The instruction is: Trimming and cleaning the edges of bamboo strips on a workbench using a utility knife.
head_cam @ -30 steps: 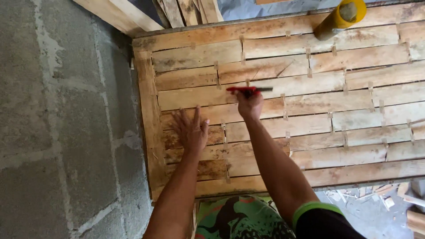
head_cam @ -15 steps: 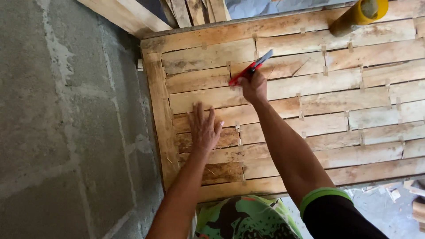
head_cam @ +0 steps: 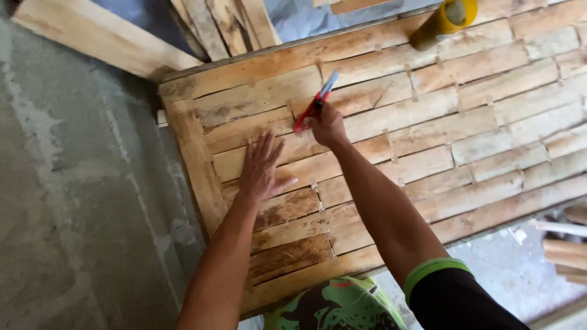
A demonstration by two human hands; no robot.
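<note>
A rough grey concrete floor [head_cam: 73, 201] fills the left side, streaked with paler patches. Loose planks [head_cam: 104, 43] lie at the top (one pale and broad, others narrower and darker) over a bluish sheet [head_cam: 299, 21]. Wood offcuts [head_cam: 565, 244] lie at lower right. Soft, even daylight.

The cutter's [head_cam: 315, 104] handle end is hidden inside the right hand [head_cam: 327, 125], and its blade tip is too small to tell. The left hand [head_cam: 262, 168] covers the slats beneath its palm. Far right of the hands, the panel [head_cam: 428, 140] runs off the picture's edge. Above them, the yellow tube [head_cam: 443, 21] is cut off at the top edge
</note>
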